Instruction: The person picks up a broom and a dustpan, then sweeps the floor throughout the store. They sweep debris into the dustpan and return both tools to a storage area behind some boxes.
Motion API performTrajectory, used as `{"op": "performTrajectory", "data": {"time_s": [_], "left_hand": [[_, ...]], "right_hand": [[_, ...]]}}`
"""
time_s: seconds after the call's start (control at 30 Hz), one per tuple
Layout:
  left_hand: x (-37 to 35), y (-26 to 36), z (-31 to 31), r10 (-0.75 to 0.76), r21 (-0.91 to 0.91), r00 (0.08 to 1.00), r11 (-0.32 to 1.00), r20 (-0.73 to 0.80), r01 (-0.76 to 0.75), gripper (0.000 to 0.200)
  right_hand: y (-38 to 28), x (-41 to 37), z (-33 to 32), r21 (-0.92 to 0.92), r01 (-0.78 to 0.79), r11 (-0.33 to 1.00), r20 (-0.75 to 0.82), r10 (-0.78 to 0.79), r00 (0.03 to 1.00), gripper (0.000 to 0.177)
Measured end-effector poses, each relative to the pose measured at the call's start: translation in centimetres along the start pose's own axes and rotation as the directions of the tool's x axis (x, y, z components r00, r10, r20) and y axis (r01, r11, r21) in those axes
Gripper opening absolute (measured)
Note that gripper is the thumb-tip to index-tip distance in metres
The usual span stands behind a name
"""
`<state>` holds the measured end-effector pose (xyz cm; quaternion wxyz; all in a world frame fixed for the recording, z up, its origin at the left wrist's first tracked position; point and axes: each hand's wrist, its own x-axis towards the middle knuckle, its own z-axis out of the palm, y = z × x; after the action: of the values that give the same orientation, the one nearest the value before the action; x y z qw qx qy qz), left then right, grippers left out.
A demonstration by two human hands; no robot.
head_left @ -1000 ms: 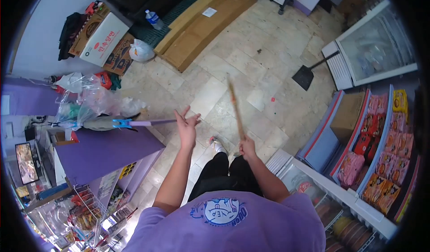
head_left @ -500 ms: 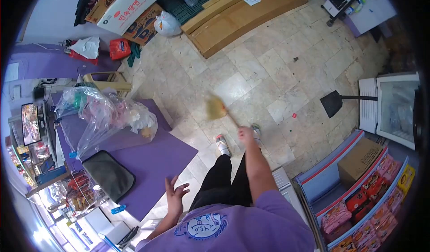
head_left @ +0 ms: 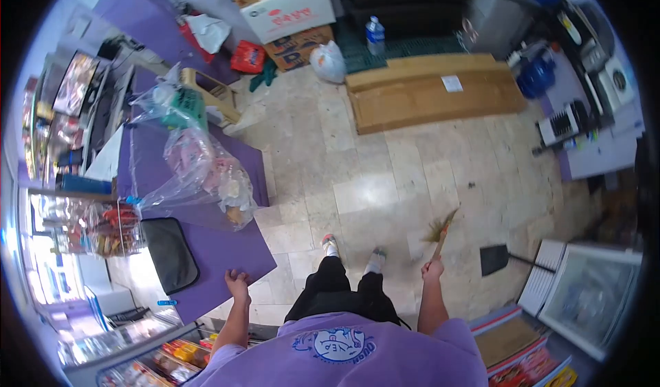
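My right hand [head_left: 432, 270] is closed around the handle of a broom [head_left: 440, 234], whose straw bristles point away from me and up off to the right of my feet. My left hand [head_left: 238, 284] is at the edge of the purple table [head_left: 230, 260], fingers loosely bent and apart, with nothing in them; whether it touches the tabletop is hard to tell. A black dustpan [head_left: 493, 260] stands on the tiled floor [head_left: 357, 201], right of the broom, its handle leaning toward the white freezer.
On the table are a clear plastic bag [head_left: 199, 167] of items and a dark grey case [head_left: 168, 255]. Ahead lies a long cardboard box [head_left: 433, 98], with a white bag [head_left: 328, 62] beside it. The freezer [head_left: 584, 294] and snack shelves [head_left: 509, 342] stand at the right.
My right hand has swung the broom from in front of my feet out to the right. My left hand has moved to the table edge. The view has turned and shifted.
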<state>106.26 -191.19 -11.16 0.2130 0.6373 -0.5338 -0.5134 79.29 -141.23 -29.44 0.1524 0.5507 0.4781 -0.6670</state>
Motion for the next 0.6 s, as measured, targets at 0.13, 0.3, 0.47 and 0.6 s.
{"op": "performTrajectory", "data": {"time_s": [0.13,0.3,0.47,0.6], "left_hand": [[1.3,-0.1,0.3,-0.009,-0.079,0.989,0.997,-0.145,-0.003,0.053],[7.5,-2.2,2.5,0.032,-0.106,0.924,0.991,-0.38,-0.078,0.047],[12.2,2.6,9.2,-0.195,-0.011,0.981,0.981,-0.011,0.195,0.035],[16.5,10.6,17.7,-0.096,0.073,0.891,0.995,0.443,0.071,0.031]], "right_hand": [[-0.6,-4.5,6.4,-0.25,0.009,0.968,0.204,0.043,0.978,0.005],[-2.2,-9.8,19.8,-0.429,0.023,0.903,0.41,0.172,0.896,0.027],[-3.2,-15.3,35.0,-0.553,0.082,0.829,0.547,0.288,0.786,0.049],[-2.8,-20.2,46.1,-0.587,0.174,0.791,0.646,0.328,0.689,0.056]]}}
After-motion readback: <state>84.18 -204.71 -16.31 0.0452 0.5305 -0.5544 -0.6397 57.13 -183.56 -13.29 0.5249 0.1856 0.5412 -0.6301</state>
